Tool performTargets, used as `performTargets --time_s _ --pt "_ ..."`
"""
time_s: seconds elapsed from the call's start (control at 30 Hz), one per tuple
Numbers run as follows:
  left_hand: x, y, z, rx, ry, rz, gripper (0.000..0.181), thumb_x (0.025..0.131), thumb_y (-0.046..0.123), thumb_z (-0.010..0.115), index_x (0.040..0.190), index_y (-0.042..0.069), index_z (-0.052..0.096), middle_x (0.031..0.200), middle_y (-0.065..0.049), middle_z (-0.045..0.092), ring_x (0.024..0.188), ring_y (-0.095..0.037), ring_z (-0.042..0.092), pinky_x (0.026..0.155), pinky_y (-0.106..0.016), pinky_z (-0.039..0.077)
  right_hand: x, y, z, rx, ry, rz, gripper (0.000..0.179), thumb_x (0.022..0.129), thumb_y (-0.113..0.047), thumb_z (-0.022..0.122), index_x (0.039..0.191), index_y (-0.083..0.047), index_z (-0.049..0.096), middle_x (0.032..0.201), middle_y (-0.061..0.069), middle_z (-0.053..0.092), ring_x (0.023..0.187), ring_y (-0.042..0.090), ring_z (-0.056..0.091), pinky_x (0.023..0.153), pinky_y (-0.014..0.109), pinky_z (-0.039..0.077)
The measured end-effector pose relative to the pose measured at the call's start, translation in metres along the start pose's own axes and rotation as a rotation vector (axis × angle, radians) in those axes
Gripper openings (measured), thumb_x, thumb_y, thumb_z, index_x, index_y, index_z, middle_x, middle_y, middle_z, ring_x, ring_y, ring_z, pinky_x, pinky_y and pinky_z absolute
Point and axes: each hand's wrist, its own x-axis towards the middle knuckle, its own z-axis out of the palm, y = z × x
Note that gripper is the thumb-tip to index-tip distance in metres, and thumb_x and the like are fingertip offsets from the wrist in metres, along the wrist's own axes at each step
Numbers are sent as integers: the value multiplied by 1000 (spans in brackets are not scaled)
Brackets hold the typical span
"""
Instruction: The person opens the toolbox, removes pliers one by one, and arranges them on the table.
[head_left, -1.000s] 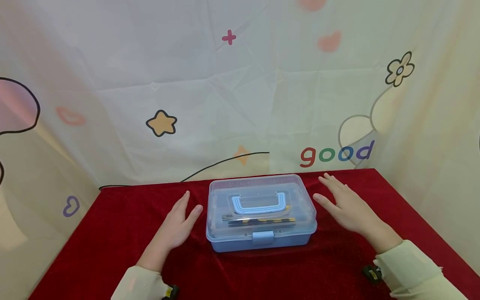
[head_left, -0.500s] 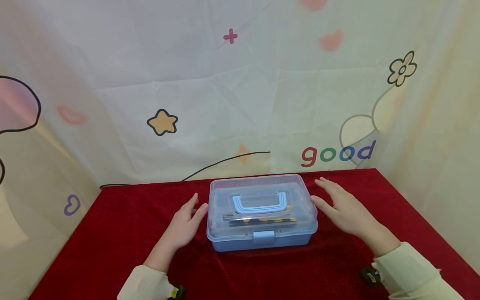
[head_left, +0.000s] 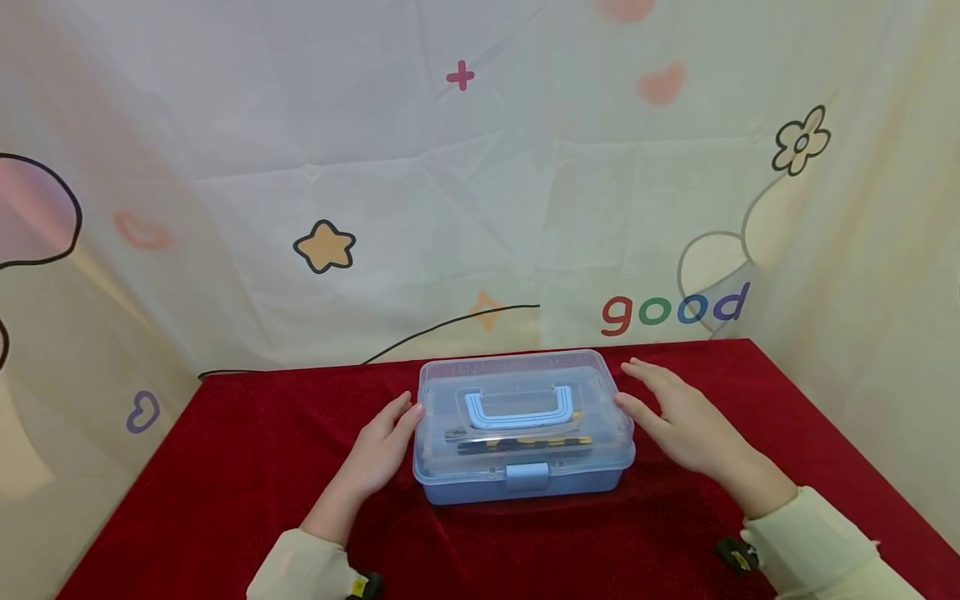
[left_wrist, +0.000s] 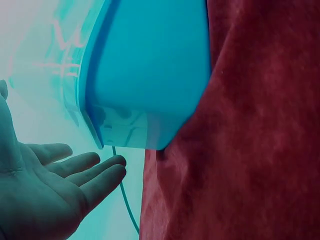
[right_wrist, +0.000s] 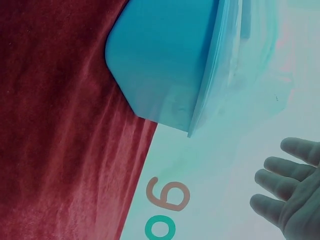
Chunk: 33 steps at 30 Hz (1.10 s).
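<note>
A blue plastic storage box with a clear lid stands on the red cloth in the head view. Its lid is down, with a light blue carry handle folded flat on top and a latch at the front. Dark and yellow items show dimly through the lid. My left hand is at the box's left side, fingers extended, thumb tip right at the lid's edge. At the right side my right hand hovers with fingers spread and thumb close to the lid. Both wrist views show the palms facing the box walls.
A red velvet cloth covers the table. Behind it hangs a pale curtain printed with a star, a flower and the word "good". Dark straps with yellow marks show at both wrists, below light sleeves.
Both hands have moved inward toward the box, the left one farther to the right and the right one slightly to the left. The box has stayed in place.
</note>
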Motion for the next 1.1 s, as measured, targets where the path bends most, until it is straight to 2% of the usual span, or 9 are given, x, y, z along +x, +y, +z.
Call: performTargets --time_s 0.1,0.23,0.33,0.67,1.1 --pt "0 1 2 -35 -9 -16 68 94 53 45 147 12 33 145 -14 43 131 -33 44 106 -54 38 0 -1 1 5 14 -15 60 96 -43 47 140 -1 41 144 22 41 133 41 38 106 61 32" --pt "0 4 3 -122 -27 -38 61 93 47 51 142 13 40 138 -12 50 112 -27 58 89 -45 54 -1 -4 2 10 27 -33 57 97 -40 47 139 -1 43 143 22 42 132 40 39 106 60 33" --pt "0 6 1 -181 -39 -53 59 92 45 54 140 12 44 133 -12 54 100 -23 62 80 -39 58 -1 -5 2 15 30 -41 55 98 -38 46 138 -1 44 142 21 43 131 40 40 106 60 33" --pt "4 9 -2 -277 -46 -91 52 92 37 57 135 9 51 126 -10 59 98 -20 62 84 -37 56 -4 -14 3 42 20 -37 53 98 -36 47 139 -3 44 141 20 45 130 39 42 102 60 37" --pt "6 13 -3 -319 -41 -176 55 89 40 61 133 7 52 127 -13 58 106 -24 61 92 -39 53 -6 -29 4 127 25 -53 52 96 -39 50 136 -5 48 136 15 52 123 34 51 96 56 46"
